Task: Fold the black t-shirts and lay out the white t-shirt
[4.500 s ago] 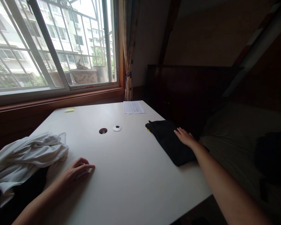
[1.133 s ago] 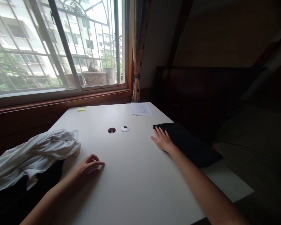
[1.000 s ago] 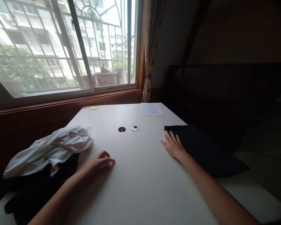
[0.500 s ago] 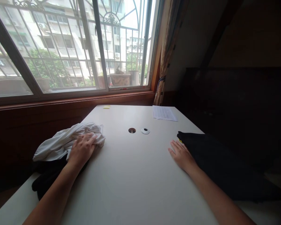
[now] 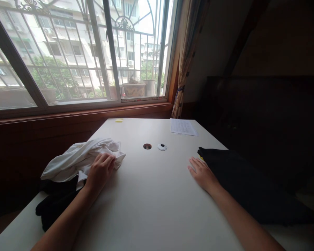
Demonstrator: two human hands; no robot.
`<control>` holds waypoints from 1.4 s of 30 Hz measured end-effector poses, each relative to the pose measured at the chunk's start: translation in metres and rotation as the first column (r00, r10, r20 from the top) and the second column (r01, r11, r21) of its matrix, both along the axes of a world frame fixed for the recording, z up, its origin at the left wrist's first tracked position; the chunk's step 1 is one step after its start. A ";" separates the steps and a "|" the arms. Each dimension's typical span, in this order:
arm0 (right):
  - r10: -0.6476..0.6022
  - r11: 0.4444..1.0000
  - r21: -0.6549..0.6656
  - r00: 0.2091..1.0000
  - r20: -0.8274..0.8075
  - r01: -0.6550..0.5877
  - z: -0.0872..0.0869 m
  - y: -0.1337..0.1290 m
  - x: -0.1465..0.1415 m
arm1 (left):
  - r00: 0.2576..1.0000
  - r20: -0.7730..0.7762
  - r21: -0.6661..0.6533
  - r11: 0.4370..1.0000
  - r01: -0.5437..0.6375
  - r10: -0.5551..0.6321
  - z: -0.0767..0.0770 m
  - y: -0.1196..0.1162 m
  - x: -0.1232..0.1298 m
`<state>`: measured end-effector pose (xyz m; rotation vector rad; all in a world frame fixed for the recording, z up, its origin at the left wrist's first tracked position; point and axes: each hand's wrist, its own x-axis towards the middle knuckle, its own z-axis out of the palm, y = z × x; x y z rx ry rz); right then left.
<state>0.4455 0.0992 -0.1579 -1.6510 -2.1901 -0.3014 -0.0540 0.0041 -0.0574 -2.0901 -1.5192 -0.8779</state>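
My left hand (image 5: 101, 170) is closed on the near right part of a crumpled white cloth garment (image 5: 70, 158), whose exact kind I cannot make out. Beneath that garment, a bunched black cloth (image 5: 56, 205) lies at the left edge of the table. My right hand (image 5: 202, 173) rests flat on the white tabletop, fingers stretched out. Its fingertips are beside the left edge of a dark, flatly laid cloth (image 5: 240, 181), where a small yellow bit (image 5: 201, 158) shows.
The white table (image 5: 151, 202) has a round cable hole (image 5: 147, 146) and its loose cover (image 5: 162, 147) near the middle. Printed papers (image 5: 184, 127) and a yellow sticky note (image 5: 119, 120) lie at the far end. Beyond stand a barred window (image 5: 81, 52) and a tied curtain (image 5: 181, 80).
My left hand has moved a little right and nearer to me, its fingers now curled. The white garment has shifted to the right with it. My right hand has stayed in place.
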 end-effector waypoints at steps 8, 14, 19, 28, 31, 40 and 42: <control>0.003 1.000 0.010 1.000 0.019 -0.003 -0.001 0.001 0.001 | 0.951 0.045 0.005 0.952 0.307 -0.307 0.000 -0.010 0.035; 0.090 0.996 0.018 0.996 -0.014 -0.089 0.008 0.000 -0.002 | 0.909 -0.019 -0.032 0.909 0.415 -0.415 -0.001 -0.014 0.046; 0.177 0.984 -0.019 0.983 -0.051 -0.178 0.018 -0.003 -0.014 | 0.831 -0.095 -0.227 0.825 0.518 -0.548 0.003 -0.023 0.058; 0.353 0.896 -0.201 0.910 -0.216 -0.396 0.073 0.012 -0.104 | 0.785 0.182 -0.475 0.646 0.598 -0.593 -0.021 -0.012 0.056; 0.417 0.855 -0.180 0.852 -0.317 -0.486 0.105 0.018 -0.165 | 0.813 0.272 -0.505 0.643 0.576 -0.515 -0.023 -0.008 0.048; 0.628 0.749 -0.045 0.730 -0.269 -0.661 0.134 0.000 -0.355 | 0.791 0.298 -0.482 0.631 0.608 -0.534 -0.024 -0.008 0.040; 0.597 0.784 -0.060 0.777 -0.200 -0.618 0.130 -0.004 -0.372 | 0.785 0.305 -0.463 0.637 0.616 -0.539 -0.026 -0.008 0.038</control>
